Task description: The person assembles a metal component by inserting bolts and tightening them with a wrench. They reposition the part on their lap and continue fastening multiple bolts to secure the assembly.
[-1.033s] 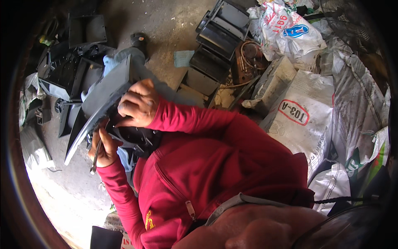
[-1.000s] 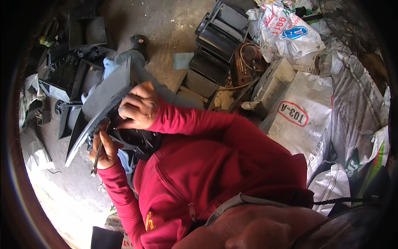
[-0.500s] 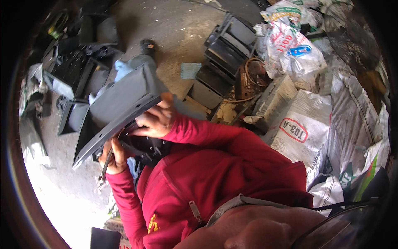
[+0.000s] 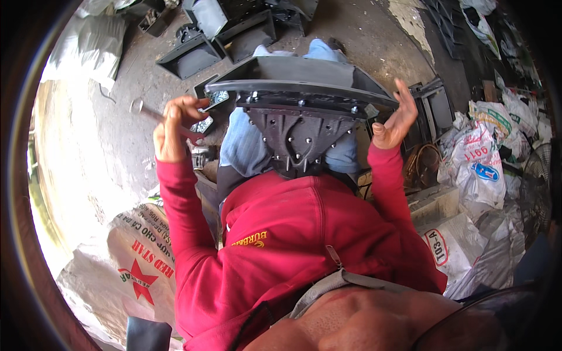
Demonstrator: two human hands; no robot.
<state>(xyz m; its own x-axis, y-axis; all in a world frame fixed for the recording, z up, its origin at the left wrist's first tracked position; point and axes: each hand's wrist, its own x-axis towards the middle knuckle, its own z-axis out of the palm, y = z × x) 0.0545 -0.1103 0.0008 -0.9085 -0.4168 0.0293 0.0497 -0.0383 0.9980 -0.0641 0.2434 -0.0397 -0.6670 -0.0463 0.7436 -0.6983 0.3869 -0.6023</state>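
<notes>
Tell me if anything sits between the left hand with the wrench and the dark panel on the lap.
Nothing visible does. The left hand holds the wrench just beside the left end of the dark panel, with only open air between them.

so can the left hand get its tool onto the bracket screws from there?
Probably yes: left hand holds the tool beside the bracket, whose screws face up uncovered; right hand is at the far edge.
</notes>
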